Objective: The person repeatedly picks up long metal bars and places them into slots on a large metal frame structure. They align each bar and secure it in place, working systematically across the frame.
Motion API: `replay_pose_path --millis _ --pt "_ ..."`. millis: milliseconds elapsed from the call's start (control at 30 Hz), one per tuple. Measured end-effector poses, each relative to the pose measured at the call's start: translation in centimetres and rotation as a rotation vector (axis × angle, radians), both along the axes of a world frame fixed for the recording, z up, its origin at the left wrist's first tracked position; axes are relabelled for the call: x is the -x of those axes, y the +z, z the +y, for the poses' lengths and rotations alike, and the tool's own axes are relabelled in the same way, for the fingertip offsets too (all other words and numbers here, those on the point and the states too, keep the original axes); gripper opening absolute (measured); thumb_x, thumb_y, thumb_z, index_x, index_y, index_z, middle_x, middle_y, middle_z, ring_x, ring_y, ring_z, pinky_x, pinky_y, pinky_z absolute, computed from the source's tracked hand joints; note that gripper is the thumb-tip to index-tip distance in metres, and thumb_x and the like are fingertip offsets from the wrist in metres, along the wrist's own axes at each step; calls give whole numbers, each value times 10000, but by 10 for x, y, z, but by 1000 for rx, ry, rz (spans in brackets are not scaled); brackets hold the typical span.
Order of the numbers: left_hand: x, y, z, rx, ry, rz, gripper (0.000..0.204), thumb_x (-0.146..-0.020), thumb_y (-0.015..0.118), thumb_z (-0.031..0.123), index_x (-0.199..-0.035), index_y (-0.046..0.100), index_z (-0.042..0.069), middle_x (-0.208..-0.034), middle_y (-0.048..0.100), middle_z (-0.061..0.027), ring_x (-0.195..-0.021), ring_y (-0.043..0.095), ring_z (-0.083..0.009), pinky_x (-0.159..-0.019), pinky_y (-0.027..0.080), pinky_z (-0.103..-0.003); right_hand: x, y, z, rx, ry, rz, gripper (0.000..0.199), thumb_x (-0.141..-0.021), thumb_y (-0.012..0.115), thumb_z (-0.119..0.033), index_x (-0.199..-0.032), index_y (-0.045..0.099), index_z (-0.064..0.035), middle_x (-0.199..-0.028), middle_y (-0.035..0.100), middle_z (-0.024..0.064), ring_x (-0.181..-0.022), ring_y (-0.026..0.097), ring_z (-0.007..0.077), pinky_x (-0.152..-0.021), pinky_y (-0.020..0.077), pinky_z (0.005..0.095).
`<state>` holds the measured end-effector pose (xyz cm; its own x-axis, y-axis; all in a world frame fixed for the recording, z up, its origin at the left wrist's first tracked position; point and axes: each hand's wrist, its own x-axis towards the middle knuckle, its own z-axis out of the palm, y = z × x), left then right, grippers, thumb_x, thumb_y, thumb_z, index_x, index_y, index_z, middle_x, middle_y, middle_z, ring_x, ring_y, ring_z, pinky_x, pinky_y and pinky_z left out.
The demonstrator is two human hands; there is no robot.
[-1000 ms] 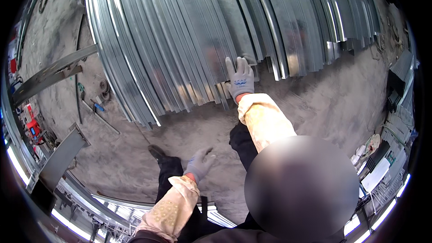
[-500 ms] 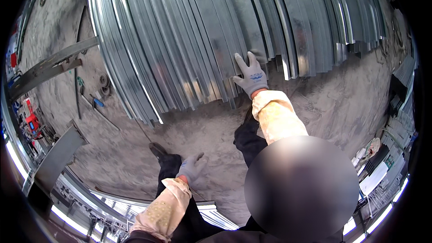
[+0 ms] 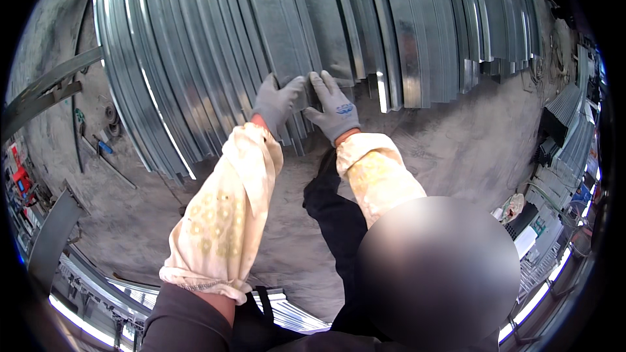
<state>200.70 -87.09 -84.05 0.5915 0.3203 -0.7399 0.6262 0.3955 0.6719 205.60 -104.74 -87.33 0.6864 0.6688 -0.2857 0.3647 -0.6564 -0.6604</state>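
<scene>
Nearest, at the bottom of the frame, two pale protective sleeves [image 3: 225, 212] are worn over the forearms, presumably so that the skin is guarded from sharp metal edges; dark trousers [image 3: 339, 221] can be seen between and below them. Beyond the cuffs, both hands are covered by grey gloves, likely for the same reason.

The left hand [image 3: 277, 101] is laid at the near ends of the metal profiles [image 3: 280, 32], just left of centre, with its fingers partly bent; whether a profile is pinched by it cannot be told. The right hand [image 3: 334, 105] is placed just beside it, palm down, its fingers extended and its thumb held apart, with the fingertips at the profile ends; no firm grip is shown.

The profiles are laid side by side across the upper middle of the frame, running away lengthwise, perhaps so that each end can be reached from this side. Their near ends are left uneven, some jutting farther over the grey floor [image 3: 443, 150].

Farther out, a blue-handled tool [image 3: 104, 146] is seen on the floor at the left, near a steel beam [image 3: 59, 78]. At the right edge, ribbed metal pieces [image 3: 561, 117] are stacked.
</scene>
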Motion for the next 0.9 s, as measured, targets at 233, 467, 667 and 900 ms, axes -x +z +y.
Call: replay_pose_path --millis 233,467,667,900 --pt "34 -2 19 -600 -157 229 439 -848 773 340 -1050 623 -20 -931 716 -182 -839 710 -297 -765 540 -403 -2 -1 -9 34 -182 94 1020 -804 803 -325 -1606 230 -59 -1531 409 248 -1368 472 418 -1109 431 461" --pt "18 20 1 -688 -220 272 400 -826 775 355 -983 619 21 -869 659 -183 -837 671 -353 -759 510 -439 -18 -16 59 508 -231 -53 974 -789 818 -417 -1536 300 -68 -1283 505 189 -1136 605 356 -917 543 480" --pt "58 29 9 -715 -180 254 413 -825 765 348 -987 588 11 -941 655 -206 -932 654 -404 -830 505 -469 -22 42 44 172 -255 -2 770 -780 772 -311 -1417 411 -71 -1295 506 221 -1208 561 417 -967 507 512" --pt "142 135 -38 -343 -5 -142 392 -897 738 164 -1235 603 18 -1072 704 -98 -981 659 -200 -883 526 -361 52 187 26 -146 -342 155 780 -734 795 -269 -1371 447 13 -1284 490 262 -1238 483 431 -1096 408 469"
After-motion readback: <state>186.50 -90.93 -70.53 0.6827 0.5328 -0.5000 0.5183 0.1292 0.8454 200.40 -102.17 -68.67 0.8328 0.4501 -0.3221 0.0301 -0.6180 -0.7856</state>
